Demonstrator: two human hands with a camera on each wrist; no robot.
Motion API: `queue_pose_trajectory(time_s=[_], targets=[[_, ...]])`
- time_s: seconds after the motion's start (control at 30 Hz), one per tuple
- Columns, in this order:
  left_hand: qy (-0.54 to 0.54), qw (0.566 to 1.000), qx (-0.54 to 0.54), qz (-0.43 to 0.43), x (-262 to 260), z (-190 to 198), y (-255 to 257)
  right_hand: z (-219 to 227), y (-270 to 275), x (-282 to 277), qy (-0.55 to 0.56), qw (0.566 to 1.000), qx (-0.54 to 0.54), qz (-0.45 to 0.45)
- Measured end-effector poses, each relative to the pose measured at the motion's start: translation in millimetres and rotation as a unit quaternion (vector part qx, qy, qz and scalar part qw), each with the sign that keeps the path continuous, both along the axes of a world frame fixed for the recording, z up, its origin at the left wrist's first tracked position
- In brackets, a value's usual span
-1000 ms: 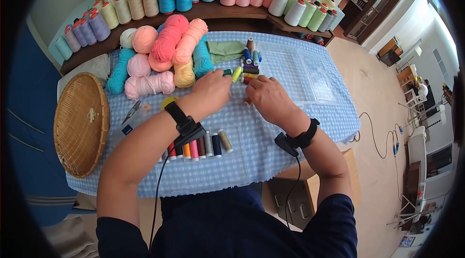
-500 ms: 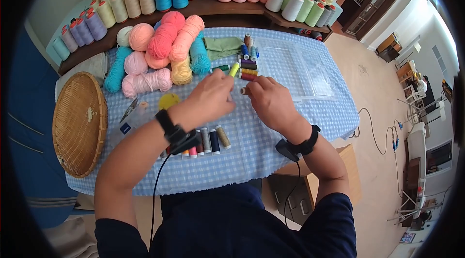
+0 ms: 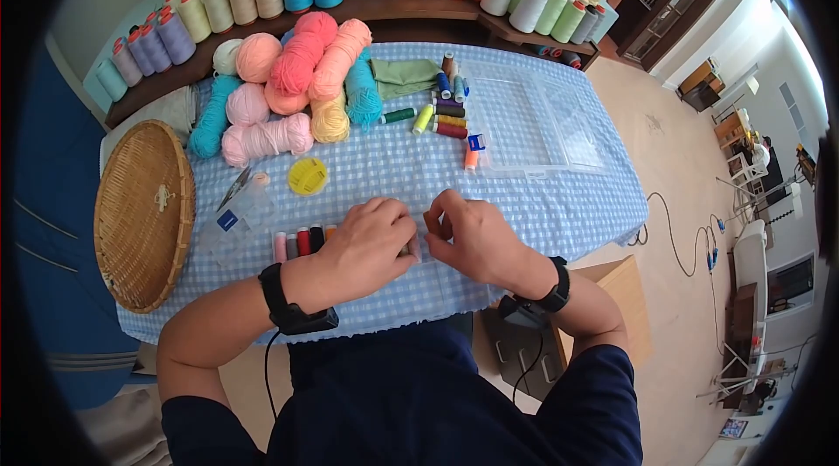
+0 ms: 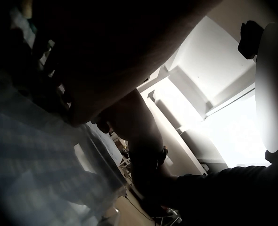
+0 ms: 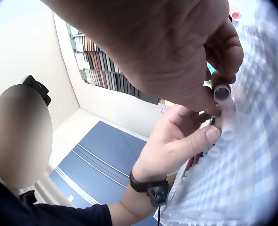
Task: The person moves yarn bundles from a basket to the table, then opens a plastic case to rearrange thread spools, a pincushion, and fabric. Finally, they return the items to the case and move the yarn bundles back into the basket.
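In the head view, my right hand [image 3: 476,237] pinches a small brown thread spool [image 3: 433,224] between thumb and fingers. Its hollow white end faces the camera in the right wrist view. My left hand [image 3: 365,243] lies over the right part of a row of thread spools [image 3: 304,241], palm down. The row's visible left end runs pink, grey, red, black and orange; the hand hides the others. Seen from the right wrist, the left thumb [image 5: 202,141] lies along the spool ends, right beside the held spool. The left wrist view is mostly dark.
Loose thread spools [image 3: 449,128] and an orange spool [image 3: 471,157] lie beyond my hands, beside a clear plastic case [image 3: 524,170]. Yarn skeins [image 3: 301,64] are heaped at back left. Nearby are a yellow disc [image 3: 308,177], snips [image 3: 233,188] and a wicker basket [image 3: 144,221].
Both hands have come back towards the body, from beside the loose spools to the row. The right hand has brought the brown spool along. The orange spool behind it now shows.
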State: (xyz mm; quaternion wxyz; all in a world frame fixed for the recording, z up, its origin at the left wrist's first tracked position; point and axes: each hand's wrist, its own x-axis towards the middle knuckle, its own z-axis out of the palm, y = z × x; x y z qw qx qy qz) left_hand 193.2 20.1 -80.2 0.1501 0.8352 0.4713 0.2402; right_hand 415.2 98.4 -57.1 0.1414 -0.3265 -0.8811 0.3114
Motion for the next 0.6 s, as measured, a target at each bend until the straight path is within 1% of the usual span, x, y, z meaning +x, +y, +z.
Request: queue_pose_trajectory(time_s=[0.07, 0.1, 0.13, 0.17, 0.23, 0.27, 0.3, 0.33, 0.37, 0.4, 0.47, 0.53, 0.6], targets=[[-0.003, 1.000, 0.006, 0.009, 0.3, -0.2, -2.3, -15.1, -3.6, -2.1, 0.007, 1.000, 0.015, 0.009], [-0.015, 0.999, 0.030, 0.008, -0.5, -0.1, -3.8, -18.9, -4.2, -4.1, 0.016, 0.999, 0.029, 0.019], [-0.027, 0.998, 0.054, 0.008, -2.5, 0.2, -5.5, -16.8, -4.3, -5.4, 0.016, 0.999, 0.030, 0.026], [-0.026, 0.998, 0.055, 0.015, -7.5, 0.8, -5.3, -13.0, -4.5, -5.1, 0.013, 0.999, 0.030, 0.037], [0.028, 0.995, 0.058, 0.070, -24.6, 4.1, 1.0, -8.6, -1.9, -5.2, 0.011, 0.998, 0.029, 0.051], [0.110, 0.986, 0.084, 0.096, -35.6, 10.4, 5.1, -6.3, 1.4, -5.4, 0.010, 0.998, 0.026, 0.065], [0.110, 0.985, 0.084, 0.099, -45.3, 9.8, 9.3, -4.3, 4.5, -5.2, 0.007, 0.997, 0.023, 0.078], [0.163, 0.967, 0.070, 0.185, -54.5, 7.4, 14.0, -3.5, 7.6, -4.8, 0.007, 0.996, 0.024, 0.081], [0.214, 0.937, 0.054, 0.270, -62.0, 5.8, 18.2, -4.2, 10.7, -4.6, -0.002, 0.996, 0.036, 0.087], [0.214, 0.937, 0.053, 0.273, -68.2, 4.3, 21.5, -4.9, 12.4, -4.7, -0.011, 0.994, 0.047, 0.093], [0.252, 0.923, -0.003, 0.291, -76.7, 1.9, 25.5, 6.8, 9.2, -5.9, -0.019, 0.995, 0.051, 0.089], [0.244, 0.925, -0.003, 0.292, -82.1, -5.8, 31.2, 12.4, 10.5, -4.5, -0.028, 0.994, 0.059, 0.085], [0.235, 0.928, -0.005, 0.289, -86.4, -11.3, 33.9, 12.1, 10.2, 1.0, 0.010, 0.988, 0.114, 0.109]])
